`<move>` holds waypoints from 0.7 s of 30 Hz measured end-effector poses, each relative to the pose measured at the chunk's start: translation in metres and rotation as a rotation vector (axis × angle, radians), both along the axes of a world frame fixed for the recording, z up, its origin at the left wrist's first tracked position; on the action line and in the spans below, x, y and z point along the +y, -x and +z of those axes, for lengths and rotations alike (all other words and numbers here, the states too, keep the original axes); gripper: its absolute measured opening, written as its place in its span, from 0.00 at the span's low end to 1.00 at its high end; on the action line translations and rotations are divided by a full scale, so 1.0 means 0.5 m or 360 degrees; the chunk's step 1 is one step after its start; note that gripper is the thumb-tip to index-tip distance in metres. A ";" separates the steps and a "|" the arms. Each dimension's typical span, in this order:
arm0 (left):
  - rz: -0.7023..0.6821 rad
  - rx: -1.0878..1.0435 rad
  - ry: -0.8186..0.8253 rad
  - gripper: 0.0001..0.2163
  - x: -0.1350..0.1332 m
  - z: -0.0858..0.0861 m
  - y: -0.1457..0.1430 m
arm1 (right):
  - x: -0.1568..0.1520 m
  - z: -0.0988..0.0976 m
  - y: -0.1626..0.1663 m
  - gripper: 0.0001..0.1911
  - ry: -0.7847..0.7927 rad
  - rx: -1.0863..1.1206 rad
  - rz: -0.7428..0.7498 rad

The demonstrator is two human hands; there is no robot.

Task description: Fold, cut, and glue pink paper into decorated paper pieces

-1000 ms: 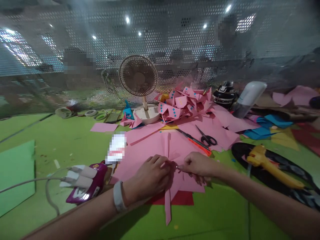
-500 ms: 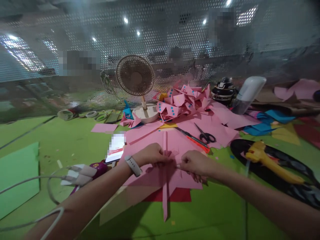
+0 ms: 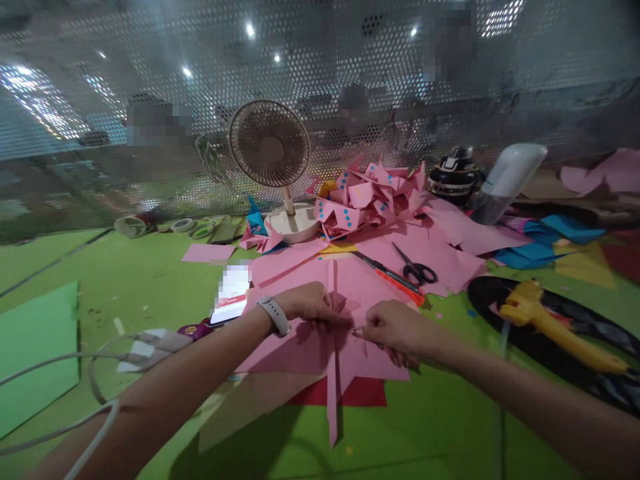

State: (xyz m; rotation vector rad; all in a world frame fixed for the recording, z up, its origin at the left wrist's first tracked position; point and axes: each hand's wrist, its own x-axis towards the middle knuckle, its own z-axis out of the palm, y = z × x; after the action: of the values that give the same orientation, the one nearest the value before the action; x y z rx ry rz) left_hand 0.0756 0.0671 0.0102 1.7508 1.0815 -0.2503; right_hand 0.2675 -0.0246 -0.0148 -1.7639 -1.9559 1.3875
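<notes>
1. We are reaching our left hand [image 3: 311, 308] across the narrow pink paper strip [image 3: 333, 407], fingers bent and pointing toward our other hand; we are touching the paper there, but cannot tell whether we are gripping it.
2. We are curling our right hand [image 3: 400, 328] into a loose fist just right of the strip, thumb and forefinger tips pointing left; we cannot tell whether we are pinching anything between them.
3. The strip is lying lengthwise over the larger pink sheets [image 3: 280, 353], its near end extending past a red sheet [image 3: 363, 392] over the green tabletop [image 3: 285, 450].
4. Beyond our right hand, an orange-and-black cutter [image 3: 400, 286] and black scissors [image 3: 411, 266] are lying on pink paper.
</notes>
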 end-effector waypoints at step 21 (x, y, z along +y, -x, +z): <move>-0.0067 0.0312 -0.0070 0.12 0.013 0.054 -0.026 | -0.003 0.007 0.005 0.17 -0.0013 -0.0100 -0.0008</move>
State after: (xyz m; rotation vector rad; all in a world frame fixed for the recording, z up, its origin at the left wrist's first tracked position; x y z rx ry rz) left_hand 0.0886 0.0737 0.0374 1.8179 1.1983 -0.4347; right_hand 0.2651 -0.0260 -0.0115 -1.8291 -1.9836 1.3360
